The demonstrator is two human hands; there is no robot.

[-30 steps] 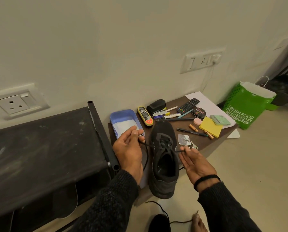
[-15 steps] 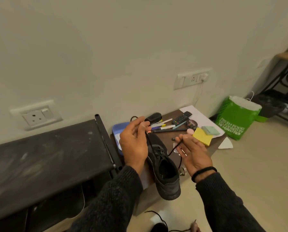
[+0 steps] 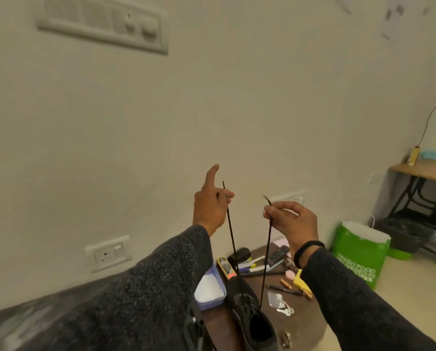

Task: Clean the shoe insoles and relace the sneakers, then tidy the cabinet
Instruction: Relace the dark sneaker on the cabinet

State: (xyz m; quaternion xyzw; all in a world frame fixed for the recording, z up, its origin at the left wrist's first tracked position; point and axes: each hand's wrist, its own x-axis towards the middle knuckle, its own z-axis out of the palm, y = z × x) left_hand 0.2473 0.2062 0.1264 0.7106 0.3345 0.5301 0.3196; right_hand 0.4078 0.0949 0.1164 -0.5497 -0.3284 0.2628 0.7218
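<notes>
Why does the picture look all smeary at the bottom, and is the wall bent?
Head view: the left sleeve and the dark cabinet top are smeared by motion blur; the hands and the black lace are a bit sharper. The wide lens tilts and bends the switch panel. The light is soft, with no strong glare.

A black sneaker stood upright on the near part of the brown table, toe toward the far wall and its dark opening facing up. Its black lace rose from the eyelets in two taut strands, the left one pinched in the left hand, the right one in the right hand, both tips sticking up above the fingers.
</notes>
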